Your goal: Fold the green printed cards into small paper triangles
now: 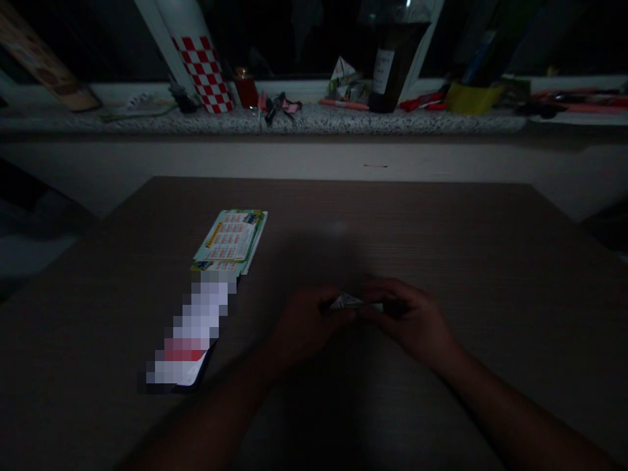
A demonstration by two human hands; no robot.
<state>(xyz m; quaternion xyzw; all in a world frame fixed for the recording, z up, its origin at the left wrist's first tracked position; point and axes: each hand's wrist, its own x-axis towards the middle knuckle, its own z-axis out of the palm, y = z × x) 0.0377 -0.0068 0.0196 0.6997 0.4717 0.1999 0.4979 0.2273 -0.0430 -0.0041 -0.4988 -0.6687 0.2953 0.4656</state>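
Closely paired | hands (pixel 307 320) (pixel 417 320) pinching paper piece (pixel 346 301) | forearms (pixel 216 409) angled inward

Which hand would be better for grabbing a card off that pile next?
Probably the left hand: it's nearer the card pile, which lies off to that side. The right hand is farther away. Both hold the small folded paper, so the right could keep it.

On our table (pixel 461 242), we have the phone (pixel 199 330) toward the left edge, cards (pixel 229 237) behind it toward the back-left corner, the paper (pixel 346 301) right of the phone.
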